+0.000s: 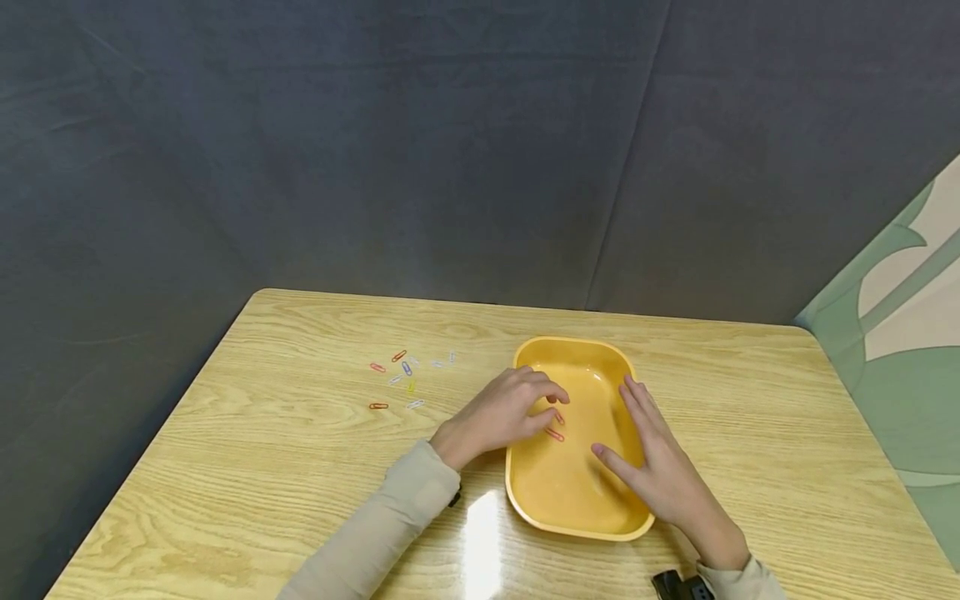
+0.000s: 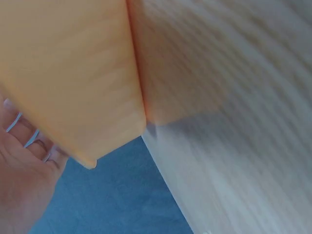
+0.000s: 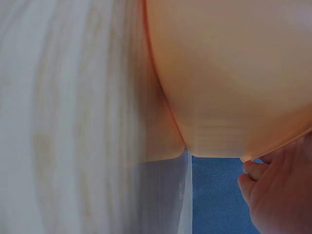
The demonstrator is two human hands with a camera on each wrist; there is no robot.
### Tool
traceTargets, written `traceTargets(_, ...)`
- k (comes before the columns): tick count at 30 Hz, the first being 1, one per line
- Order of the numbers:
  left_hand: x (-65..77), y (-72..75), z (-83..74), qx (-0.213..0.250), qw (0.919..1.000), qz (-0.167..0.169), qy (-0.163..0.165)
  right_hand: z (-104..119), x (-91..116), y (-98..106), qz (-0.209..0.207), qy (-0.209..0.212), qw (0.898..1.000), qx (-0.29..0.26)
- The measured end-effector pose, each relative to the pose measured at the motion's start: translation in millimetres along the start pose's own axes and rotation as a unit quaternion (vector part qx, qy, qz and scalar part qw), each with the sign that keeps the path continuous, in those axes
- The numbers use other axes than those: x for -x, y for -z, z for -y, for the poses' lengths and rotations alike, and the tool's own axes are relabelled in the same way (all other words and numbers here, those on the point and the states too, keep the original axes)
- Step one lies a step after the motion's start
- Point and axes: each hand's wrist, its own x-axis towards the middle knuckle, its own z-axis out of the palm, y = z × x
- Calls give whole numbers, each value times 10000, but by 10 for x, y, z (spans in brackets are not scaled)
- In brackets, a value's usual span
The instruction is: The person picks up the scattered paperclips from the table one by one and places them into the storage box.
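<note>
A yellow plastic tray point(image 1: 577, 517) sits on the wooden table. Over its left rim reaches my left hand point(image 1: 506, 412), fingers loosely bent and a gap between thumb and forefinger tip. Just by that thumb, a pink-red paper clip point(image 1: 555, 434) lies inside the tray, with more red clip showing at the fingertips. My right hand point(image 1: 663, 467) is at the tray's right side, thumb spread inward over the tray and fingers along the rim. In the left wrist view the tray's outer wall point(image 2: 73, 73) hides the left fingertips.
Left of the tray several paper clips lie scattered, among them a blue clip point(image 1: 407, 367), a red clip point(image 1: 378, 406), a yellow clip point(image 1: 411, 386) and a white clip point(image 1: 416, 403). A dark cloth point(image 1: 450, 167) hangs behind the table's far edge.
</note>
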Motion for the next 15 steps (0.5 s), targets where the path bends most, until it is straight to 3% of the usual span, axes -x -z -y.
traceTargets(15, 131, 140, 64, 214, 9991, -373, 57, 2, 3, 3, 3, -48, 10000, -37)
